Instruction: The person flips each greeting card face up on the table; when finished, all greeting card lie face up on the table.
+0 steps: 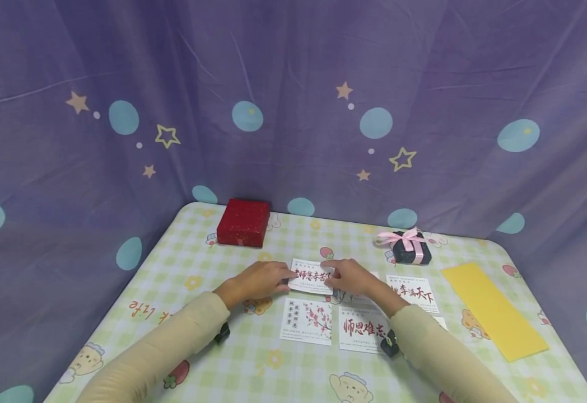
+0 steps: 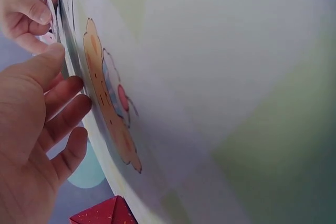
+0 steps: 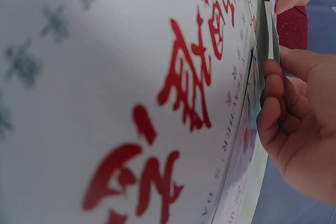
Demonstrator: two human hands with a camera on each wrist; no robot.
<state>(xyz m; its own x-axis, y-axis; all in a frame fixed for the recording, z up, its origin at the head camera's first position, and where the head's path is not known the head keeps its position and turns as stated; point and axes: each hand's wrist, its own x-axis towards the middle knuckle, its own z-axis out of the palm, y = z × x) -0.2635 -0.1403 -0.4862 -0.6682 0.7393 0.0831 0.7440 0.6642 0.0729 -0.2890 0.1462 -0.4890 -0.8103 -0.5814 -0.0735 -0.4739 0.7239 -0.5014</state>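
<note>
In the head view a white greeting card (image 1: 307, 274) with red lettering spans the space between the two hands. My left hand (image 1: 267, 276) pinches its left edge, and my right hand (image 1: 352, 278) pinches its right edge. From the right wrist, the card (image 3: 271, 22) appears edge-on, close over the tablecloth, with the right thumb and fingers (image 3: 273, 90) at its near end. The left wrist view shows the left thumb at the card's edge and the other fingers (image 2: 65, 90) loosely bent. Just below lie a blossom card (image 1: 306, 321) and another red-lettered card (image 1: 360, 330).
Another lettered card (image 1: 414, 292) lies to the right, beside a long yellow paper strip (image 1: 492, 310). Toward the back sit a red box (image 1: 243, 223) at left and a black box with a pink ribbon (image 1: 408, 246) at right. A purple curtain (image 1: 293, 67) hangs behind the table.
</note>
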